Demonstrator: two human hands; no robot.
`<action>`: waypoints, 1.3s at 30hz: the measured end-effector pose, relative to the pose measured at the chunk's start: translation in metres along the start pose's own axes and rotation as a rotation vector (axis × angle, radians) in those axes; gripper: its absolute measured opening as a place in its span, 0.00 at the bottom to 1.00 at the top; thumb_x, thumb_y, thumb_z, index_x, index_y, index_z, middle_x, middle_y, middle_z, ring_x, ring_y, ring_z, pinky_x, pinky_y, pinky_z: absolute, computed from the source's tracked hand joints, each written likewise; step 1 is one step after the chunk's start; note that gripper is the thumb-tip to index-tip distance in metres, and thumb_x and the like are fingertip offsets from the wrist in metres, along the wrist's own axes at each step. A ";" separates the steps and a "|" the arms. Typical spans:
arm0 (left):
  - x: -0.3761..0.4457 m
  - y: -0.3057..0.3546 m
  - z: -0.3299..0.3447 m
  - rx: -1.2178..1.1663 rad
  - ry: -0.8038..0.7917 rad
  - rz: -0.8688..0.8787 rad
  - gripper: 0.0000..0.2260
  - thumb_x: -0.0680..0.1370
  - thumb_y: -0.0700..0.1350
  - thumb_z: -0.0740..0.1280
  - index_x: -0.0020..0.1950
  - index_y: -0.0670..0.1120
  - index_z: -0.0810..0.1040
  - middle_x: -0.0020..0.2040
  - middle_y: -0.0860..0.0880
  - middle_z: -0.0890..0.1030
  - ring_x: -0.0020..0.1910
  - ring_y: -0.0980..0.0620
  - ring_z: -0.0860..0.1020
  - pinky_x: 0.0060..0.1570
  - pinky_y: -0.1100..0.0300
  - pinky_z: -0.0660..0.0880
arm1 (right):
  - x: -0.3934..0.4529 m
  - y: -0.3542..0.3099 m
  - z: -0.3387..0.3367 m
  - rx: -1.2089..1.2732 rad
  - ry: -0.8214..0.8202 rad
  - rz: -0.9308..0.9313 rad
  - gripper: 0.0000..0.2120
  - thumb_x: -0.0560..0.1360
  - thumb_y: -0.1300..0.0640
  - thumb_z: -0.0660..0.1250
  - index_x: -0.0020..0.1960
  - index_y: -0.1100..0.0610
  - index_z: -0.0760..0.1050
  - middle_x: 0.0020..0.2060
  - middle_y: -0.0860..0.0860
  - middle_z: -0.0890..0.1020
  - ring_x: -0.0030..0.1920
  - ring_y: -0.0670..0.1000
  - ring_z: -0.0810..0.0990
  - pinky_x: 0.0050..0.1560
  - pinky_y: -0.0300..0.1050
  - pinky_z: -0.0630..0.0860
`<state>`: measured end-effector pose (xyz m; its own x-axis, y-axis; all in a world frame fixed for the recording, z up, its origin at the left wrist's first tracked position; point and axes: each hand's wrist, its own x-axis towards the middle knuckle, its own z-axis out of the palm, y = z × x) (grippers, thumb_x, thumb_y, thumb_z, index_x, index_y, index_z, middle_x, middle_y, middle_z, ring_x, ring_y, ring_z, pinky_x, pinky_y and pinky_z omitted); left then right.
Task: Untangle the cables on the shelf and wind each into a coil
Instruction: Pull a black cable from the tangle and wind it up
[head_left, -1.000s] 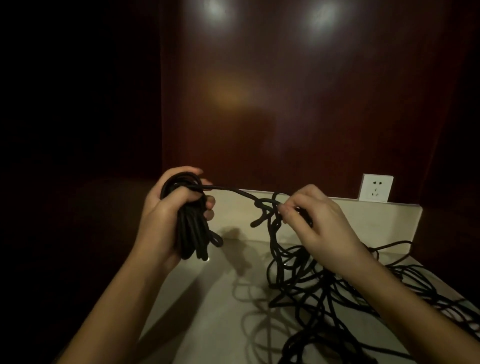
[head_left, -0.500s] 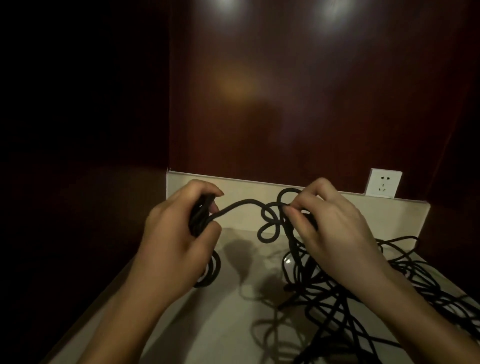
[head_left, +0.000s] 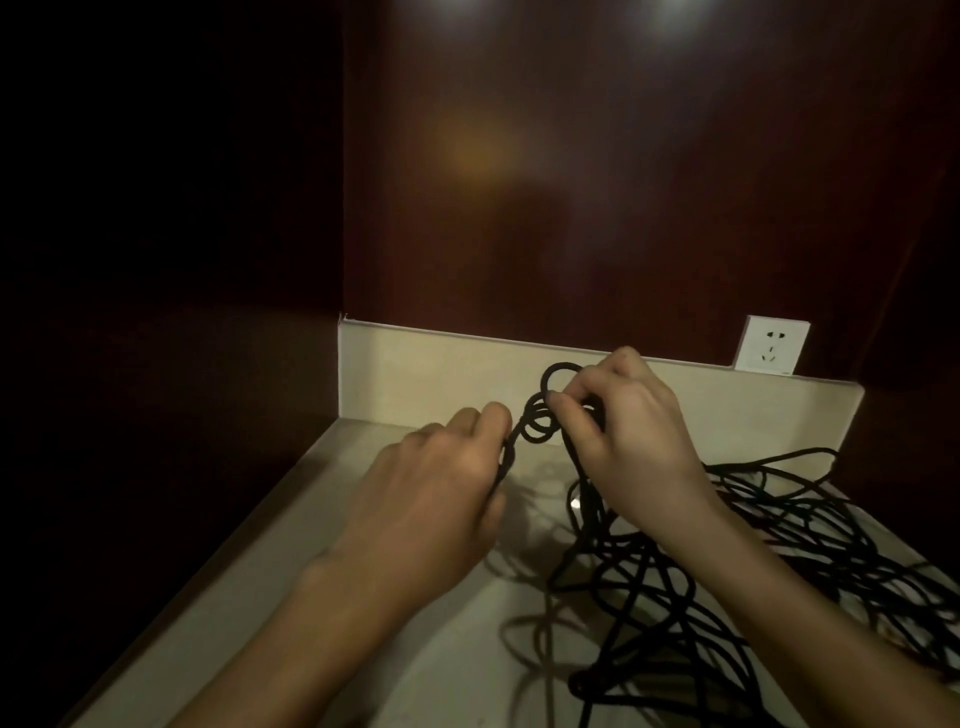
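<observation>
A tangle of black cable (head_left: 737, 551) sprawls over the right half of the pale shelf (head_left: 270, 582). My left hand (head_left: 441, 493) is turned palm down and grips a wound bundle of the same cable, which is mostly hidden under the hand. A short strand runs from its fingertips to a small knot of loops (head_left: 540, 421) held up above the shelf. My right hand (head_left: 623, 431) pinches those loops between thumb and fingers, close to the left hand.
A pale upstand (head_left: 441, 374) runs along the back of the shelf, with a white wall socket (head_left: 772, 352) above it at the right. Dark wood panels close in the back and left. The shelf's left edge drops into darkness.
My left hand has rolled palm down and moved right and lower, hiding the bundle. The strand between the hands has shortened. My right hand stays pinched on the loops.
</observation>
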<state>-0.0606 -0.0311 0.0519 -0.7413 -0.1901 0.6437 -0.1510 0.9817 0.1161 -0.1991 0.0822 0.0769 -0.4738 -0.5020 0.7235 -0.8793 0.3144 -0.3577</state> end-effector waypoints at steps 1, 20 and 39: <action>-0.001 0.002 0.003 -0.003 -0.007 -0.014 0.17 0.80 0.49 0.64 0.64 0.53 0.60 0.58 0.52 0.75 0.51 0.47 0.76 0.44 0.56 0.69 | -0.001 0.000 0.001 0.026 0.016 0.008 0.08 0.78 0.55 0.69 0.42 0.57 0.79 0.43 0.48 0.71 0.40 0.46 0.72 0.42 0.37 0.64; 0.020 0.008 0.057 -0.710 -0.061 -0.344 0.28 0.75 0.42 0.66 0.73 0.63 0.68 0.40 0.52 0.81 0.38 0.54 0.77 0.38 0.61 0.72 | -0.037 0.008 0.007 0.809 -0.040 -0.035 0.08 0.78 0.49 0.64 0.50 0.49 0.82 0.48 0.47 0.75 0.41 0.43 0.76 0.43 0.35 0.74; 0.002 0.015 0.042 -0.366 0.224 0.013 0.27 0.79 0.49 0.63 0.75 0.60 0.56 0.55 0.52 0.78 0.46 0.50 0.79 0.42 0.49 0.78 | -0.052 0.007 0.013 0.506 -0.011 -0.048 0.09 0.77 0.46 0.63 0.52 0.44 0.81 0.53 0.47 0.73 0.57 0.48 0.77 0.54 0.33 0.73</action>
<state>-0.0915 -0.0175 0.0232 -0.5751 -0.2101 0.7906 0.1292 0.9310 0.3414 -0.1814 0.1001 0.0298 -0.4306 -0.5156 0.7407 -0.8119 -0.1372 -0.5675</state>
